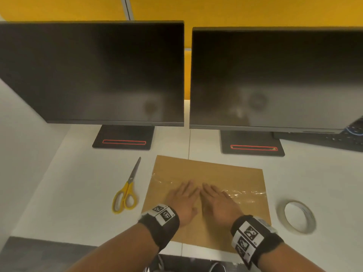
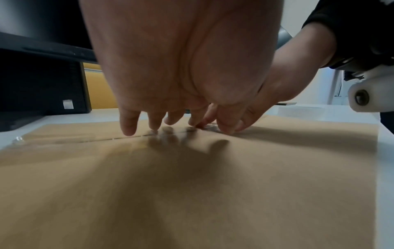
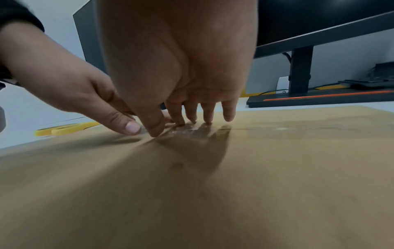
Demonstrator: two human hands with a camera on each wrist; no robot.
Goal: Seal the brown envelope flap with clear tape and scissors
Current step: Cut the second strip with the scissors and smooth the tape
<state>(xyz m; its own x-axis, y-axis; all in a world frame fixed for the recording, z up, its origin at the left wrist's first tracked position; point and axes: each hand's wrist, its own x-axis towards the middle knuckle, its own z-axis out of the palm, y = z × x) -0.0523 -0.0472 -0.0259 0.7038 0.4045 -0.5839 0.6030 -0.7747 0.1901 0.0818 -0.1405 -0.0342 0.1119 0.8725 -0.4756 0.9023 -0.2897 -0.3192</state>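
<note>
Both hands, left [image 1: 183, 197] & right [image 1: 216, 199], lie flat, gripping nothing, fingers pressing the tape strip [image 1: 241, 194] mid-envelope [image 1: 208, 230] on the desk [image 1: 78, 193]; uneven rubbing w/ those wrinkles could trap bubbles, leaving the flap loose.

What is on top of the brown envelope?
A clear tape strip runs across the brown envelope, with the left hand and right hand on it. The middle of the strip is covered.

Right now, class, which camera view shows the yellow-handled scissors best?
The head view: the whole yellow-handled scissors lie closed on the white desk, left of the brown paper envelope. The right wrist view catches only blurred yellow handles; the left wrist view shows none.
</note>
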